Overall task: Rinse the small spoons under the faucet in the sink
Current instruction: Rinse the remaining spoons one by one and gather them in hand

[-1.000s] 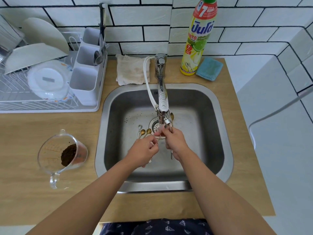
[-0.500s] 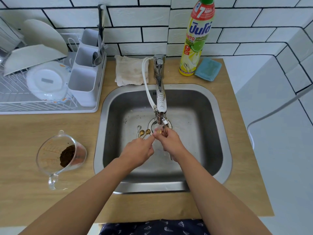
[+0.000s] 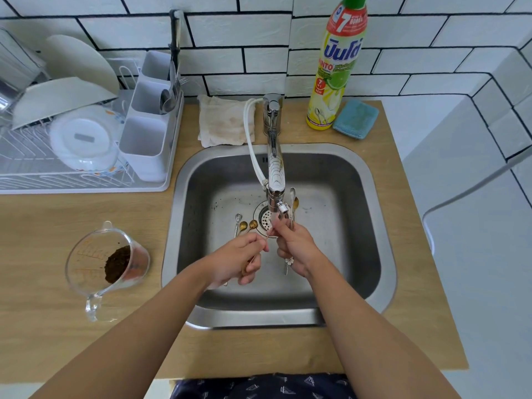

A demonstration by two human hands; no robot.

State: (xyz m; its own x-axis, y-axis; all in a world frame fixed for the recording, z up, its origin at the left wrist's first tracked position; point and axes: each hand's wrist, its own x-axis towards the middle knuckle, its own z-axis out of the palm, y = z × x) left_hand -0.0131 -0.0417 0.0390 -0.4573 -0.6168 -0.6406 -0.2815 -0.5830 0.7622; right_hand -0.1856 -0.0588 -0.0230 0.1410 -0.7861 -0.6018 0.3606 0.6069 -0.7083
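Both hands are over the steel sink (image 3: 371, 214), right under the faucet (image 3: 275, 174). The left hand (image 3: 234, 262) has its fingers curled round a thin gold-handled spoon (image 3: 260, 246), pinching the handle so that the slim shaft angles up toward the spout. The right hand (image 3: 296, 247) meets it at the spoon's upper end, fingertips closed on that end directly below the nozzle, and it also grips a couple more small spoons (image 3: 293, 205) whose bowls, one silver and one gold, stick up beside the faucet head (a handle end with a little flower pokes out below the palm). The two hands are close together, nearly touching at the fingertips. Whether water is running is hard to tell from here.

On the sink floor, left of the drain (image 3: 266, 218), three more loose spoons (image 3: 244, 224) lie side by side, one silver, two gold.

On the wooden table (image 3: 43, 254) to the left stands a clear measuring jug (image 3: 108, 267) with dark grounds in it. Behind it sits a white dish rack (image 3: 86, 139) with plates and a cutlery holder. At the back wall lie a folded cloth (image 3: 226, 120), a yellow dish soap bottle (image 3: 336, 67) and, just beside that, a blue sponge (image 3: 355, 119).
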